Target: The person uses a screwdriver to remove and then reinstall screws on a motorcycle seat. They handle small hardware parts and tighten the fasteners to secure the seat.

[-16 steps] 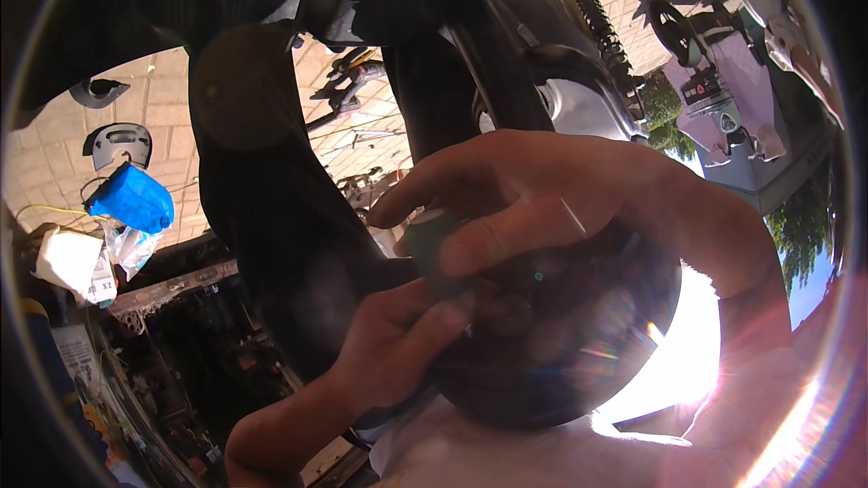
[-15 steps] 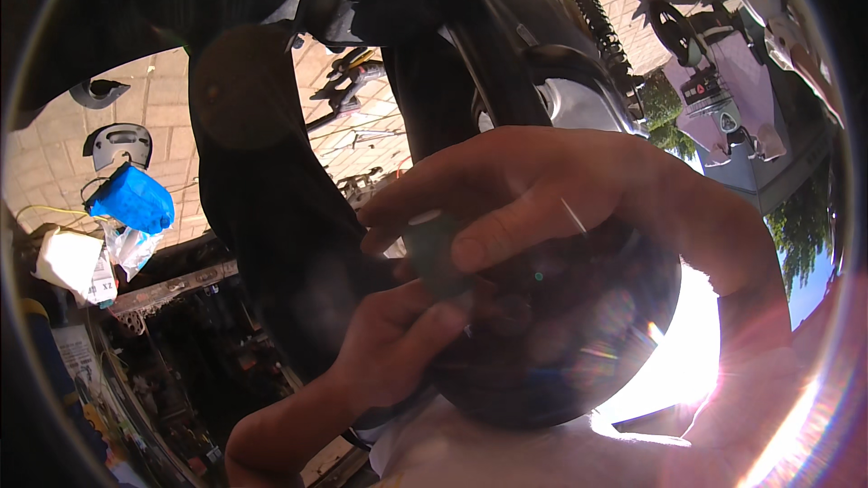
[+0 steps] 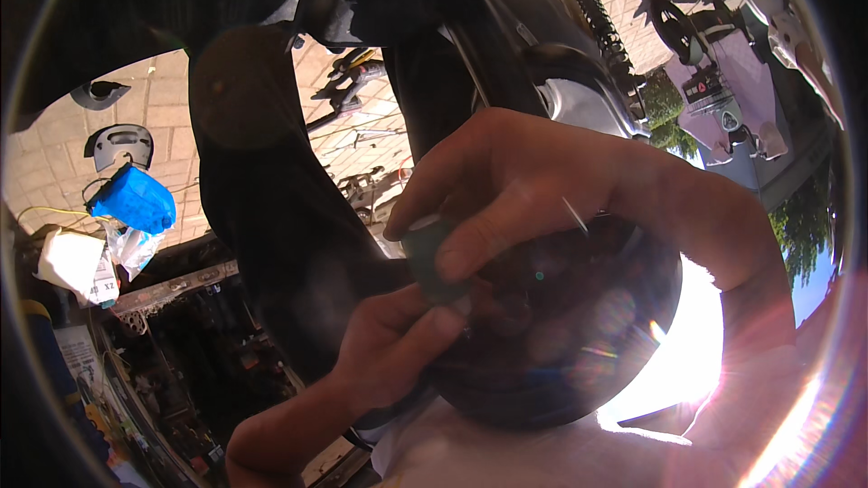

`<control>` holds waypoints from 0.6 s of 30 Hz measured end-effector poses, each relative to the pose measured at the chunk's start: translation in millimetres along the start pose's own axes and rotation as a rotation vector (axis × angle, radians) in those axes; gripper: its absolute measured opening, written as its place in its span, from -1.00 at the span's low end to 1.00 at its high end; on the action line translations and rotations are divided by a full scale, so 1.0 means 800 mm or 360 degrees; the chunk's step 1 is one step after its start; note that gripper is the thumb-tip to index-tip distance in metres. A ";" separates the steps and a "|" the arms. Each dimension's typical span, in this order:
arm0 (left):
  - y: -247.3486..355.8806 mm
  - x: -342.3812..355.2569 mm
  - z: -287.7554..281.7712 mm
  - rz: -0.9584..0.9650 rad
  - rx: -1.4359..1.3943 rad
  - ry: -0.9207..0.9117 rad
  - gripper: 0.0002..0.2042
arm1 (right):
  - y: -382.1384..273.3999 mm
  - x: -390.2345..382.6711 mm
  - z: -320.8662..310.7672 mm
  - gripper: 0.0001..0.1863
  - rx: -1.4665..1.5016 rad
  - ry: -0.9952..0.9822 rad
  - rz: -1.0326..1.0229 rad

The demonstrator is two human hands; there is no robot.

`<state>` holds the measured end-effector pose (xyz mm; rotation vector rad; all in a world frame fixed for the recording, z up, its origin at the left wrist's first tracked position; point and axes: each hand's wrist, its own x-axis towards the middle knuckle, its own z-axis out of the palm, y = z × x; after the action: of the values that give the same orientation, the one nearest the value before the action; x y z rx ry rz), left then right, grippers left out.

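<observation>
In the middle of the head view is a small dark green piece (image 3: 427, 256), roughly cylindrical, with a pale upper end. My right hand (image 3: 529, 185) comes in from the right and arches over it. Its thumb presses the near side and its fingers curl round the far side, partly hidden. From the lower left, my left hand (image 3: 393, 343) pinches the lower end of the piece between thumb and bent fingers. A large dark rounded thing (image 3: 561, 370) fills the area below and behind my hands; its kind is too dim to tell.
Paving at left carries a blue bag (image 3: 136, 201), a white bag (image 3: 70, 258) and a grey-white shell-like part (image 3: 121, 146). Dark metal parts (image 3: 348, 86) lie on the paving further in. A coil spring (image 3: 592, 18) stands upper right, near a pinkish panel (image 3: 737, 81). Sun glare whitens the lower right.
My right hand has risen at the knuckles, and its fingers have drawn in closer round the green piece. Its thumb has slid slightly left. My left hand stays nearly still.
</observation>
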<state>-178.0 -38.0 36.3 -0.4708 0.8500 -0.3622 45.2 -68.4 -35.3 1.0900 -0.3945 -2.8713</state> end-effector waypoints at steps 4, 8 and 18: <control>0.008 0.004 0.003 -0.0214 0.0108 0.0038 -0.60 | -0.023 -0.004 0.003 -0.46 -0.0478 0.0082 0.0346; 0.005 0.003 0.005 -0.0018 0.0128 -0.0020 -0.59 | 0.021 0.004 0.008 -0.50 0.0143 0.0107 -0.0420; 0.008 0.004 0.005 -0.0048 0.0200 -0.0027 -0.57 | 0.002 0.005 0.003 -0.50 -0.0190 -0.0006 -0.0181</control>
<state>-172.1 -33.4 33.3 -0.3699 0.7991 -0.4358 40.8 -69.9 -35.5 1.1218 -0.1634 -2.9503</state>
